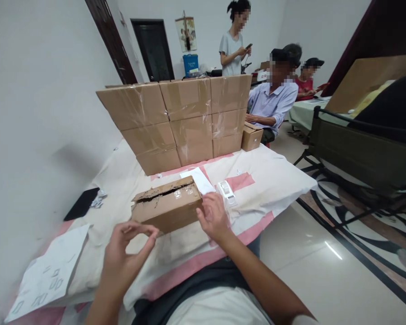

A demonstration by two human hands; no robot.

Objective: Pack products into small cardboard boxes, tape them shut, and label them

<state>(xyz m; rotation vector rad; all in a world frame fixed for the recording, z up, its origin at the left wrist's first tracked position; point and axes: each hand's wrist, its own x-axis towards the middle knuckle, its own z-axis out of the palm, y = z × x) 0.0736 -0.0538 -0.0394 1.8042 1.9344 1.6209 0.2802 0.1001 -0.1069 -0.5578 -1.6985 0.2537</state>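
A small brown cardboard box [167, 207] with a torn top seam lies on the cloth-covered table [274, 180] in front of me. My right hand [214, 216] rests against the box's right end, fingers bent and touching its corner. My left hand [126, 255] hovers just short of the box's near left corner, thumb and forefinger pinched together; whether anything small is between them I cannot make out. A white tape dispenser [226, 190] lies just right of the box, and a white paper strip [198, 178] lies behind it.
A wall of stacked, taped cartons [176, 122] stands at the table's far side, with a smaller carton [251, 136] to its right. A sticker sheet [50, 275] and a black flat object [81, 203] lie at the left. Other people sit and stand beyond. A dark folding cart [362, 149] is at the right.
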